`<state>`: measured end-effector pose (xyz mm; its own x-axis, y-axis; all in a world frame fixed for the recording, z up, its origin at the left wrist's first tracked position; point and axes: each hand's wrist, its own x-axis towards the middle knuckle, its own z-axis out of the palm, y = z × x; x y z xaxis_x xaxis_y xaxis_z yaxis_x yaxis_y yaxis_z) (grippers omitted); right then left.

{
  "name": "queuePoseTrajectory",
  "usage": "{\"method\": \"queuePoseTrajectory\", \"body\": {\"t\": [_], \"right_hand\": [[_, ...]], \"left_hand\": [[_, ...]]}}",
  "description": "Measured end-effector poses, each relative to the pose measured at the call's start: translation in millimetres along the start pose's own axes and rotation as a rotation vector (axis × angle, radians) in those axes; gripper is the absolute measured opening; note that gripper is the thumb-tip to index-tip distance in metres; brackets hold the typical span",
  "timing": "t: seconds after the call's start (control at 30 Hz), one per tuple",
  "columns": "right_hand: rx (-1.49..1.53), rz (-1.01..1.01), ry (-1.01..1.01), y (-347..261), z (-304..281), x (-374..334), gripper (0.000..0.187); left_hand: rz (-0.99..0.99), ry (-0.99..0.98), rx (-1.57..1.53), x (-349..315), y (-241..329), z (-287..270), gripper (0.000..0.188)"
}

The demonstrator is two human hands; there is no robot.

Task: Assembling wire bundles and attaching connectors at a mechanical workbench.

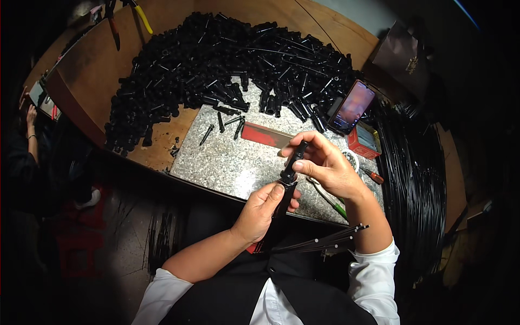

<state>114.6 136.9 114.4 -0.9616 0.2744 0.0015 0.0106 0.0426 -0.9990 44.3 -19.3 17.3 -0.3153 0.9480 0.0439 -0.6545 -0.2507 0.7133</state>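
Observation:
My left hand (264, 210) grips the lower end of a slim black tubular part (288, 174), thumb pressed against it. My right hand (325, 162) pinches the upper end of the same part between thumb and fingers. The part stands nearly upright over the front edge of a speckled granite slab (227, 157). A bundle of thin black rods with pale tips (325, 242) lies across my lap below my right forearm.
A big heap of black parts (216, 65) covers the wooden table (92, 70) behind the slab. A lit phone (353, 105) leans at the right, near a red box (362, 142) and a red flat bar (265, 135). A coil of black wire (417, 179) sits at right. Another person's hand (31, 116) shows far left.

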Motion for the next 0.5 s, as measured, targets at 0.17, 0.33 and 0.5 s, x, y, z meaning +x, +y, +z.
{"method": "queuePoseTrajectory", "body": {"t": [0.17,0.33,0.5], "right_hand": [[-0.030,-0.034,0.084,3,9,2,0.031],[-0.253,-0.025,0.183,-5,19,1,0.031],[-0.721,0.020,0.261,-19,29,3,0.035]], "left_hand": [[0.028,0.015,0.032,-1,0,2,0.039],[0.057,-0.006,0.072,-2,0,1,0.038],[0.089,0.010,0.136,-3,-1,2,0.041]]}}
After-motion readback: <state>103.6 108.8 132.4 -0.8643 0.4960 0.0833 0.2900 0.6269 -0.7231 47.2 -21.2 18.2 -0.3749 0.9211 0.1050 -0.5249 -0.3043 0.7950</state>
